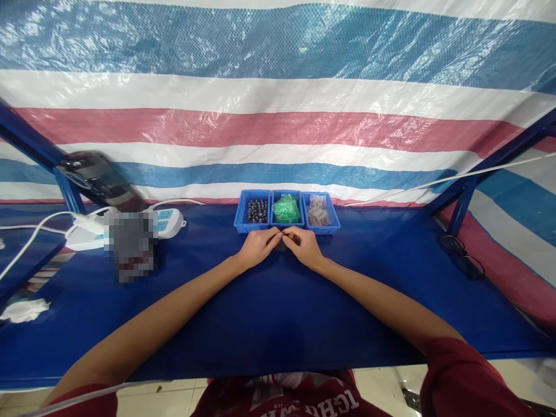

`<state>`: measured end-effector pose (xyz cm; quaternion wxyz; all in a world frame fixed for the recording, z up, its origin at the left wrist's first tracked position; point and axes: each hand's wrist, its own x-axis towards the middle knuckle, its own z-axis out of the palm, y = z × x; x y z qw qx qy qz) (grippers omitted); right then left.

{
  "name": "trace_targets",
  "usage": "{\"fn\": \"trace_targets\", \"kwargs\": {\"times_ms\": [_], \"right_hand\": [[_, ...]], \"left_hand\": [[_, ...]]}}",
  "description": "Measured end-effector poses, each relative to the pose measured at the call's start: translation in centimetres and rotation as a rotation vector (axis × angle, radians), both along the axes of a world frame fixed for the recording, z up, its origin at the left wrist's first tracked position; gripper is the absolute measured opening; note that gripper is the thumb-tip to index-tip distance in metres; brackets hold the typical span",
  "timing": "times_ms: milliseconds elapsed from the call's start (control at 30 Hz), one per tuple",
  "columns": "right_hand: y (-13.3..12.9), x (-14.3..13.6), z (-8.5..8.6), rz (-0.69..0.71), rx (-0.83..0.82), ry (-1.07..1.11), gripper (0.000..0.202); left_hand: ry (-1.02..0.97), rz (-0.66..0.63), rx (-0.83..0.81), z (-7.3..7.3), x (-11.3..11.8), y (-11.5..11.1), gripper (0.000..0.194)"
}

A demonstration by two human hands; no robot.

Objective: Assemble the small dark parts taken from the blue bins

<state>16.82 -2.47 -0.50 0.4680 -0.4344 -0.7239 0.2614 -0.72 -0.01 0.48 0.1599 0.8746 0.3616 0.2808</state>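
My left hand [259,245] and my right hand [303,245] meet over the blue table, just in front of three small blue bins. Both have their fingers bent and pinched together, with the fingertips close to each other. Something small and brownish shows beneath and between the fingers; its kind is hidden. The left bin [238,215] has several small dark metal-looking pieces [258,211] in it. In the middle bin [286,225] lies green material in clear plastic [286,209]. Small clear plastic bags [318,214] fill part of the right bin [335,219].
A white power strip [171,223] with cables and a blurred-out item [131,246] stand at left, near a dark bottle [106,179]. Crumpled white tissue [25,311] lies at the left edge. Black glasses [464,256] rest at right. Blue frame posts [462,209] flank the table [278,313].
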Motion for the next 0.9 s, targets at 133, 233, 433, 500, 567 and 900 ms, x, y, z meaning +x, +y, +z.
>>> {"fn": "trace_targets", "kwargs": {"times_ms": [133, 233, 433, 500, 567, 900], "right_hand": [[0.01, -0.01, -0.05, 0.004, 0.002, 0.016, 0.021], [0.04, -0.02, -0.11, 0.003, -0.005, 0.016, 0.02], [0.03, -0.05, -0.12, -0.003, -0.024, 0.003, 0.02], [-0.02, -0.05, -0.05, -0.002, -0.029, 0.001, 0.02], [-0.06, -0.04, 0.03, 0.001, -0.027, 0.001, 0.02], [-0.12, -0.06, 0.25, 0.001, -0.029, 0.003, 0.021]], "left_hand": [[0.0, -0.006, 0.001, -0.03, -0.01, 0.01, 0.033], [0.009, -0.002, -0.016, 0.02, -0.01, -0.02, 0.034], [0.019, 0.007, -0.037, 0.18, 0.01, -0.09, 0.033], [0.017, 0.007, -0.034, 0.15, 0.01, -0.09, 0.033], [0.016, 0.007, -0.031, 0.11, 0.01, -0.08, 0.033], [0.012, 0.016, -0.037, 0.26, -0.04, -0.19, 0.033]]}}
